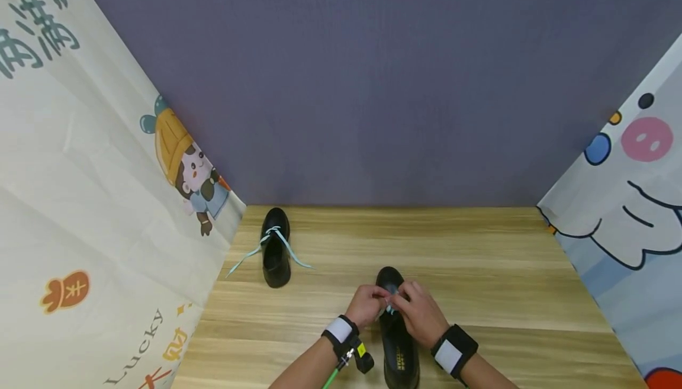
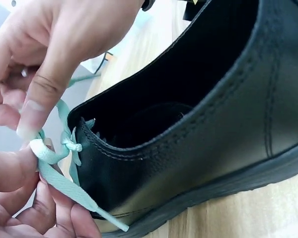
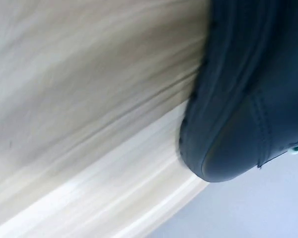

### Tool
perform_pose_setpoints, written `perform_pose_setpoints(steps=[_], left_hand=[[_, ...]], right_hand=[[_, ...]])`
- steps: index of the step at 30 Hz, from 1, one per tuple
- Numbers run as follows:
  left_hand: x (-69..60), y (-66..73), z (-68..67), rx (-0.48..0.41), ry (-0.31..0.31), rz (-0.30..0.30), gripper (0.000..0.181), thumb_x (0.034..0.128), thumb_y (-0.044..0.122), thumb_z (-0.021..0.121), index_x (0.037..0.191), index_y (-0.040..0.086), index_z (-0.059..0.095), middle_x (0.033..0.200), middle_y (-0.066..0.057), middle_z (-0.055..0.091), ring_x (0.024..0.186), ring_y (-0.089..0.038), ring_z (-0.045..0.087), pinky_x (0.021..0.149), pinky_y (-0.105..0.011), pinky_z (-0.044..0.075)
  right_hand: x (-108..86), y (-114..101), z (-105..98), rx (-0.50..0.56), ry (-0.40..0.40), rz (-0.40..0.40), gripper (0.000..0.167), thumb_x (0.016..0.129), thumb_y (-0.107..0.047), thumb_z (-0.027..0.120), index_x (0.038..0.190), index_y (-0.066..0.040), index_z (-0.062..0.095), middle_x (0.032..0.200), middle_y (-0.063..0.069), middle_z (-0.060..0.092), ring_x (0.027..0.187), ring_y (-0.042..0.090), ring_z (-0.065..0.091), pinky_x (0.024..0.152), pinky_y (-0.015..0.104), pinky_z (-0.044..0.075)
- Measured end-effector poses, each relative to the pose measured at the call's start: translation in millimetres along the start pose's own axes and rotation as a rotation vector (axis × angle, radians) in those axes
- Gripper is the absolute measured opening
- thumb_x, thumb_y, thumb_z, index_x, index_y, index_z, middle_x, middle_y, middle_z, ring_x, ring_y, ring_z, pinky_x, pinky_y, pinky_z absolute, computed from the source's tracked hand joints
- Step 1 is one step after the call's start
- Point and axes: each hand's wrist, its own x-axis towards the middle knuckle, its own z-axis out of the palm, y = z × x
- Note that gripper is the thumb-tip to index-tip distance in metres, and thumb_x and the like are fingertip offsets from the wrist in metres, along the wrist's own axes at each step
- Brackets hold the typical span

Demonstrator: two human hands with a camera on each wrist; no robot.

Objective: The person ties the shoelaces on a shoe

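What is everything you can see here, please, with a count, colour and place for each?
Near shoe: one, black, between the hands
Near lace: one, pale teal, on near shoe
Far shoe: one, black, left part of surface
Far lace: one, pale teal, on far shoe, ends loose
Surface: one, wood-coloured, under shoes
Backdrop: one, grey-purple, beyond surface
Left sheet: one, cream, printed, left side
Right sheet: one, white and blue, printed, right side
Left band: one, black and white, left wrist
Cable: one, green, by left band
Right band: one, black and white, right wrist
Left hand: one, holding near lace
Right hand: one, holding near lace
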Motion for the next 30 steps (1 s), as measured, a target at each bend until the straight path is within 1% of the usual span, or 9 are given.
perform_pose_setpoints(steps=[3, 7, 11, 16, 19, 23, 26, 29, 30], left_hand=[[-2.0, -1.6, 0.3, -0.019, 0.028, -0.015, 0.010, 0.0901, 0.000, 0.066, 0.092, -0.006, 0.074, 0.086, -0.006, 0.070, 0.072, -0.012, 0.056, 0.059, -0.025, 0.042], [-6.1, -3.6, 1.2, -0.079, 0.081, -0.044, 0.009, 0.0884, -0.001, 0.069, 0.090, -0.007, 0.075, 0.088, -0.009, 0.072, 0.077, -0.014, 0.058, 0.066, -0.027, 0.046], [-6.3, -6.2, 3.7, -0.119, 0.117, -0.048, 0.007, 0.0861, -0.002, 0.072, 0.088, -0.007, 0.076, 0.087, -0.011, 0.074, 0.078, -0.013, 0.060, 0.068, -0.027, 0.049], [-4.1, -10.3, 5.4, -0.152, 0.154, -0.077, 0.006, 0.0834, -0.006, 0.071, 0.086, -0.008, 0.076, 0.085, -0.012, 0.073, 0.073, -0.011, 0.058, 0.062, -0.025, 0.046], [-3.2, -11.4, 4.8, -0.172, 0.165, -0.088, 0.006, 0.0840, -0.006, 0.070, 0.087, -0.008, 0.075, 0.085, -0.012, 0.073, 0.071, -0.011, 0.057, 0.061, -0.025, 0.045], [-3.8, -8.9, 1.9, -0.200, 0.179, -0.050, 0.010, 0.0845, -0.006, 0.070, 0.093, -0.011, 0.073, 0.087, -0.018, 0.072, 0.075, -0.017, 0.062, 0.063, -0.026, 0.048], [-3.4, -12.5, -0.6, -0.201, 0.208, -0.027, 0.013, 0.0837, -0.009, 0.070, 0.096, -0.013, 0.071, 0.088, -0.025, 0.071, 0.076, -0.021, 0.065, 0.066, -0.034, 0.054], [-1.4, -17.8, -3.7, -0.172, 0.233, -0.038, 0.011, 0.0837, -0.010, 0.070, 0.094, -0.012, 0.070, 0.084, -0.023, 0.071, 0.073, -0.021, 0.065, 0.067, -0.038, 0.055], [0.2, -21.8, -4.8, -0.156, 0.243, -0.038, 0.009, 0.0833, -0.009, 0.071, 0.092, -0.010, 0.070, 0.082, -0.019, 0.071, 0.071, -0.018, 0.064, 0.067, -0.040, 0.056]], right_hand=[[-2.1, 1, 2, -0.025, 0.020, -0.025, 0.025, 0.101, -0.025, 0.045, 0.092, -0.019, 0.067, 0.093, 0.002, 0.049, 0.079, 0.020, 0.044, 0.065, 0.033, 0.033], [-5.8, 2, 4, 0.047, 0.027, -0.022, 0.013, 0.095, -0.023, 0.055, 0.091, -0.020, 0.067, 0.095, 0.001, 0.049, 0.083, 0.021, 0.044, 0.069, 0.035, 0.035], [-9.7, 3, 5, 0.111, 0.037, -0.002, 0.010, 0.094, -0.023, 0.059, 0.088, -0.020, 0.066, 0.096, 0.000, 0.050, 0.088, 0.021, 0.047, 0.075, 0.037, 0.040], [-12.8, 1, 4, 0.162, 0.047, 0.007, 0.019, 0.101, -0.027, 0.058, 0.087, -0.017, 0.067, 0.096, 0.000, 0.051, 0.087, 0.018, 0.047, 0.075, 0.030, 0.040], [-13.6, 0, 3, 0.192, 0.046, 0.019, 0.027, 0.104, -0.031, 0.052, 0.088, -0.016, 0.068, 0.096, 0.000, 0.051, 0.086, 0.016, 0.047, 0.075, 0.028, 0.040], [-14.8, -1, -1, 0.242, 0.044, 0.062, 0.016, 0.100, -0.025, 0.062, 0.091, -0.012, 0.067, 0.098, 0.001, 0.050, 0.088, 0.015, 0.047, 0.077, 0.026, 0.040], [-18.6, 0, -2, 0.273, 0.039, 0.097, 0.009, 0.095, -0.020, 0.069, 0.091, -0.012, 0.067, 0.098, 0.000, 0.050, 0.089, 0.013, 0.047, 0.078, 0.025, 0.040], [-22.2, 2, -2, 0.302, 0.037, 0.115, 0.010, 0.096, -0.022, 0.067, 0.092, -0.012, 0.066, 0.097, -0.002, 0.049, 0.088, 0.010, 0.047, 0.077, 0.023, 0.041], [-23.3, 2, -2, 0.311, 0.036, 0.121, 0.011, 0.097, -0.023, 0.065, 0.093, -0.012, 0.066, 0.097, -0.002, 0.050, 0.088, 0.010, 0.048, 0.077, 0.023, 0.041]])
